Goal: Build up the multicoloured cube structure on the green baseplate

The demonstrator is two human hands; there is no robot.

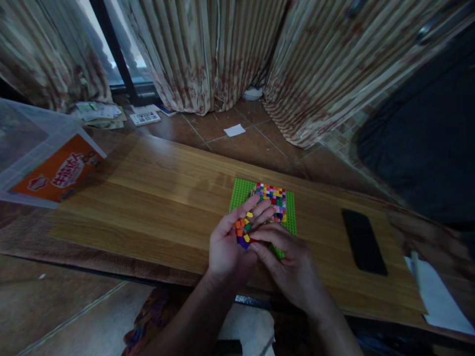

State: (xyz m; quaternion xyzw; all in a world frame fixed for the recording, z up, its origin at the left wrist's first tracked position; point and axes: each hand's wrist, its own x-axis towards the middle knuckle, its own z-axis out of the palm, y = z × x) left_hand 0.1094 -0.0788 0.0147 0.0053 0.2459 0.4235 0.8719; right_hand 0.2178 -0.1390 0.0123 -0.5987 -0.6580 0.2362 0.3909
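Palm up over the table, my left hand [230,242] cups several small toy bricks [243,227] in orange, yellow, purple and green, with its fingers stretched out. My right hand [285,254] reaches into that palm from the right, thumb and forefinger pinched on a small red brick [253,240]. Just beyond both hands lies a green studded baseplate [241,188], partly covered by them. On the baseplate stands a block of many-coloured bricks [272,193], its near side hidden behind my fingers.
A black phone [363,241] lies on the wooden table [159,198] to the right, with white paper [443,294] at the table's right end. At the left stands a clear plastic box [44,148] with an orange label. Curtains [208,54] hang beyond the table.
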